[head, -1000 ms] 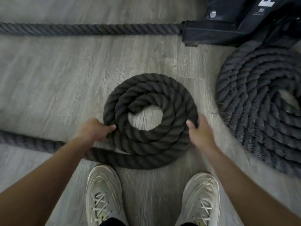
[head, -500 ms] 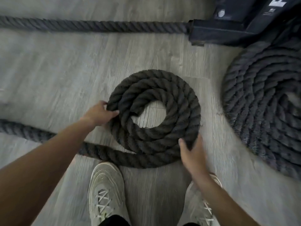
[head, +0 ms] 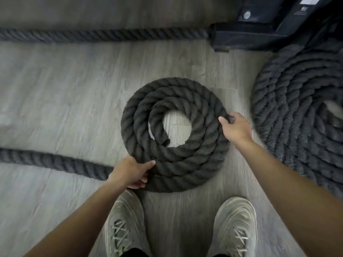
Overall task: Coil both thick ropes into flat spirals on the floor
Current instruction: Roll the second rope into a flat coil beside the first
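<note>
- On grey wood-look floor [head: 65, 101], centre of view: dark thick rope coil [head: 176, 95], flat spiral, about 3 turns, open hole in the middle showing floor.
- Inner rope end [head: 163, 140] sits at the lower left of that hole, cut end visible.
- Left hand [head: 132, 172] is at the coil's lower-left edge, fingers wrapped round the outer turn where the loose tail joins; thumb lies on top of the rope.
- Right hand [head: 236, 127] is at the coil's right edge, fingers closed over the outer turn, thumb pointing toward the centre.
- Hands are well apart, 1 on each side of the coil, both gripping rope.
- Loose rope tail [head: 52, 163] runs from the left hand out to the left frame edge, lying on the floor.
- 2nd rope coil [head: 297, 112] lies at right, larger, many turns, flat, partly cut by the frame edge; blurred. Near the right hand, not touching it.
- Another straight rope stretch [head: 104, 35] lies across the top, ending at a black equipment base [head: 246, 37] at upper right.
- 2 pale laced sneakers [head: 124, 225] are at bottom, toes just short of the centre coil.
</note>
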The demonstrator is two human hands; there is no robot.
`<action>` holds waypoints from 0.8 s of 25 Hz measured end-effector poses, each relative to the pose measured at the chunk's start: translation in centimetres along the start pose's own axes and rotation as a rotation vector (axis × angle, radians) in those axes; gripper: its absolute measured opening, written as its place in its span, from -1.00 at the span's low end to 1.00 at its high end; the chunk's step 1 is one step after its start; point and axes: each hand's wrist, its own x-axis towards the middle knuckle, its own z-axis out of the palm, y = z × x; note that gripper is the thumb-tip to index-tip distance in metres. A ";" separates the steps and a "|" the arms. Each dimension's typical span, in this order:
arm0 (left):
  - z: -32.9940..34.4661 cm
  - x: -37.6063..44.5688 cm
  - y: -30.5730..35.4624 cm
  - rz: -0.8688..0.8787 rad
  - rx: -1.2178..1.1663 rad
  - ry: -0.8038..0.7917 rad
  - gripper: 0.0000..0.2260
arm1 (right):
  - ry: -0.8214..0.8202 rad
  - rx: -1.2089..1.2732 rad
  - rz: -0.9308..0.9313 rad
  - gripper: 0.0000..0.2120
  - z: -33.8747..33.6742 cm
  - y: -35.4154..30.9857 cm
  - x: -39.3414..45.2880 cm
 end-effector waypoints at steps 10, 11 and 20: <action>-9.4 5.6 5.3 0.281 -0.126 0.296 -0.43 | -0.132 0.085 0.081 -0.20 4.0 4.9 -17.2; -8.8 6.1 5.3 0.299 -0.132 0.298 -0.45 | -0.163 0.101 0.086 -0.19 4.5 5.2 -18.1; -2.1 2.1 2.2 0.116 0.212 0.445 -0.22 | -0.044 0.106 0.037 -0.47 1.4 2.7 -8.9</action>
